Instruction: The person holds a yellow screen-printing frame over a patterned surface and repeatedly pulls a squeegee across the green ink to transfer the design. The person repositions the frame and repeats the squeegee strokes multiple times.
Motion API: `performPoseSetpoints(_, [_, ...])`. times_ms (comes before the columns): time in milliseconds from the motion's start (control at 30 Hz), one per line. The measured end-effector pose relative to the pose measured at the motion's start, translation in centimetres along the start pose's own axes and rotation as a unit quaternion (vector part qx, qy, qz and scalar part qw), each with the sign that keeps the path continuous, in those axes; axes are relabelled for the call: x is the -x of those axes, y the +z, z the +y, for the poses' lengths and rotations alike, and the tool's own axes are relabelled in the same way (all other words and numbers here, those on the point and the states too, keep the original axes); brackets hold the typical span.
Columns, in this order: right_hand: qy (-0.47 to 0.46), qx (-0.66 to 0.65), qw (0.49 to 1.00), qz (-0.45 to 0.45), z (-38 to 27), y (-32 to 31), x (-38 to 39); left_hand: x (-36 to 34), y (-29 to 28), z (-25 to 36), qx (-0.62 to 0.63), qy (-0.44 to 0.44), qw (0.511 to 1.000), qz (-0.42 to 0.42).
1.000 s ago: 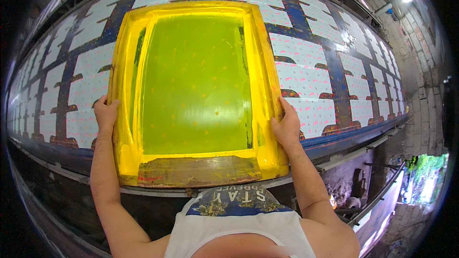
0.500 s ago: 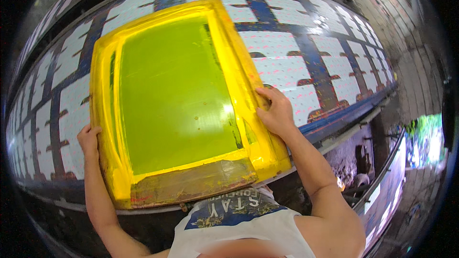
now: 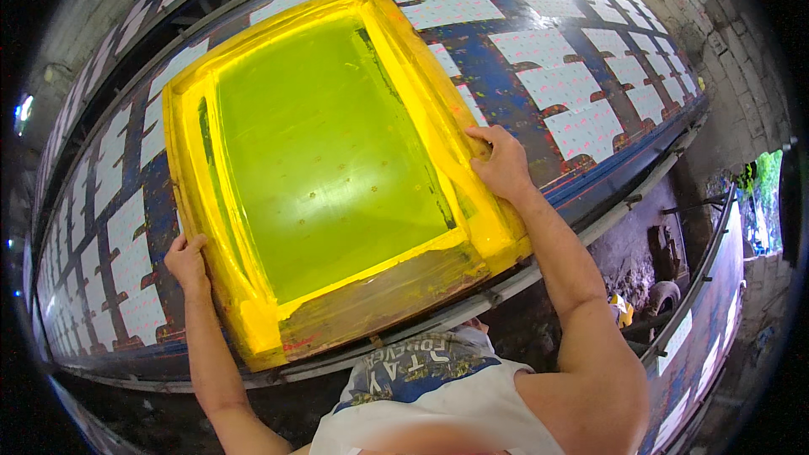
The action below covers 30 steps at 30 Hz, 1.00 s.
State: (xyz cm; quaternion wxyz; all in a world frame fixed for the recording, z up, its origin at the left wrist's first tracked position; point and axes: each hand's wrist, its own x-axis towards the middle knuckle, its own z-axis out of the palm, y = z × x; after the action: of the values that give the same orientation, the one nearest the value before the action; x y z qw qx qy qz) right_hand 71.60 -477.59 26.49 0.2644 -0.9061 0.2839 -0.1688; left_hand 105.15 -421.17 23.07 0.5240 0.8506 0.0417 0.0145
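Observation:
A large rectangular printing screen point(image 3: 329, 160) with a thick, paint-smeared yellow frame and a green mesh fills the middle of the view. It is tilted over the long table, its near edge close to my body. My left hand point(image 3: 186, 261) grips the left side of the frame low down, thumb on the rim and fingers mostly hidden. On the opposite side, my right hand point(image 3: 501, 164) is closed on the frame's right edge. Whether the screen rests on the table or is held just above it, I cannot tell.
White sheets with small pink marks point(image 3: 569, 88) lie in rows on the dark blue, stained table point(image 3: 539, 147). A rail point(image 3: 497, 291) runs along its near edge. Another sheet-covered table point(image 3: 708, 320) stands at the right, and one more behind. A brick wall point(image 3: 742, 59) is at the far right.
The screen and both hands have shifted right in the view, and the screen has turned slightly counter-clockwise. More bare table shows at its right. Both hands keep their hold.

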Motion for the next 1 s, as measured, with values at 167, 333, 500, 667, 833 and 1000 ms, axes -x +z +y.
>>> performPoseSetpoints(167, [0.019,-0.002,1.0,0.006,6.8,-4.4,-0.9,5.8,6.3,4.1,-0.046,-0.012,0.999,0.002])
performPoseSetpoints(333, [0.025,0.003,1.0,0.009,12.2,-7.1,-0.9,9.8,11.4,6.1,0.007,-0.021,1.0,0.004])
performPoseSetpoints(500, [0.038,-0.001,0.999,0.008,15.5,-8.8,-1.0,11.5,14.1,7.0,0.036,-0.003,0.999,-0.019])
performPoseSetpoints(667, [0.029,-0.015,0.999,0.015,17.0,-10.2,-1.2,12.2,16.0,7.4,0.022,0.002,1.0,-0.018])
performPoseSetpoints(833, [0.007,-0.023,1.0,0.009,18.0,-10.4,-1.2,12.5,16.3,7.3,0.026,0.001,0.999,-0.024])
performPoseSetpoints(1000, [0.003,0.004,1.0,-0.01,17.4,-10.3,-1.0,12.5,16.7,7.1,-0.011,-0.009,1.0,-0.017])
